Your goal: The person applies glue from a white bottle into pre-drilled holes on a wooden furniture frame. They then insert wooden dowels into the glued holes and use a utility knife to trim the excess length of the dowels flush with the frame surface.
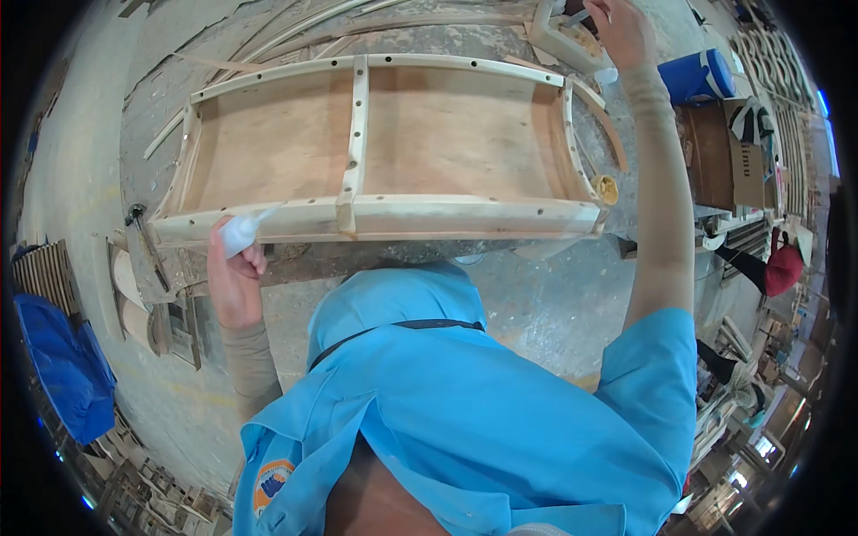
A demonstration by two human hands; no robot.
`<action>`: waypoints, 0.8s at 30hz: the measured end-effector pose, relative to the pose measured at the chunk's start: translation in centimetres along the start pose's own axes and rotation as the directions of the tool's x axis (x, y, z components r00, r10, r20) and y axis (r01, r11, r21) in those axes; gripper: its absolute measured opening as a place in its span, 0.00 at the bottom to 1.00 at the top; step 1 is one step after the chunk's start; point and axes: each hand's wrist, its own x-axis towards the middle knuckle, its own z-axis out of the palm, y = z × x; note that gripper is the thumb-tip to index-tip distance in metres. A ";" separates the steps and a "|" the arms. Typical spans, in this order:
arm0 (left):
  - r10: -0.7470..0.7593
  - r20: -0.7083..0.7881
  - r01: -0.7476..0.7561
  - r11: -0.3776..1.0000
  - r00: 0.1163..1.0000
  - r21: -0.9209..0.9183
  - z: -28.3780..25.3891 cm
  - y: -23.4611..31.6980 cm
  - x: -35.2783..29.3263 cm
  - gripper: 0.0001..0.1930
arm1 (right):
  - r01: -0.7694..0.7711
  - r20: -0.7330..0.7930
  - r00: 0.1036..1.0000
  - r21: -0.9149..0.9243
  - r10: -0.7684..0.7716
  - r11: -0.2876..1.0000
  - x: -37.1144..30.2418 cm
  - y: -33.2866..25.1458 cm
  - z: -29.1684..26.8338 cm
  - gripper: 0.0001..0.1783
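My left hand (237, 281) is closed around a white squeeze bottle (239, 234), its thin nozzle tilted up to the right over the near rail of a wooden frame (465, 214). The frame is a long curved piece with a crossbar in the middle, thin panels inside and dark holes along its rails. Far off to the right, my right hand (623, 34) reaches over a small wooden box (572, 40) behind the frame. Its fingers are pinched together near a small greyish thing at the top edge, which I cannot make out.
Right of the frame stand a small yellow tub (605, 188), a blue jug (697, 77) and a cardboard box (751, 165). A hammer (136, 214) lies to the left. Long wooden strips (304, 27) lie behind. Other people work at far right.
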 end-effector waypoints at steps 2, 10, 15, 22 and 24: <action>0.021 -0.040 -0.021 1.000 0.999 0.005 0.3 -0.1 -0.4 0.20 | 0.030 0.087 0.996 -0.046 -0.026 0.998 2.3 3.1 2.0 0.09; 0.053 -0.215 -0.052 0.999 0.975 0.012 0.9 -0.2 -1.0 0.21 | 0.186 0.229 0.963 -0.196 -0.139 0.963 6.5 10.2 8.9 0.08; 0.065 -0.219 -0.059 0.998 0.974 0.036 1.5 -0.2 -0.3 0.21 | 0.125 0.314 0.948 -0.228 -0.048 0.966 6.8 9.6 9.6 0.09; 0.078 -0.204 -0.071 0.997 0.976 0.041 2.3 0.0 0.3 0.21 | 0.101 0.531 0.830 -0.443 0.170 0.891 6.5 11.1 13.1 0.11; 0.075 -0.198 -0.065 0.996 0.977 0.059 2.2 0.2 0.4 0.21 | 0.043 0.539 0.810 -0.445 0.230 0.894 6.2 14.1 15.2 0.13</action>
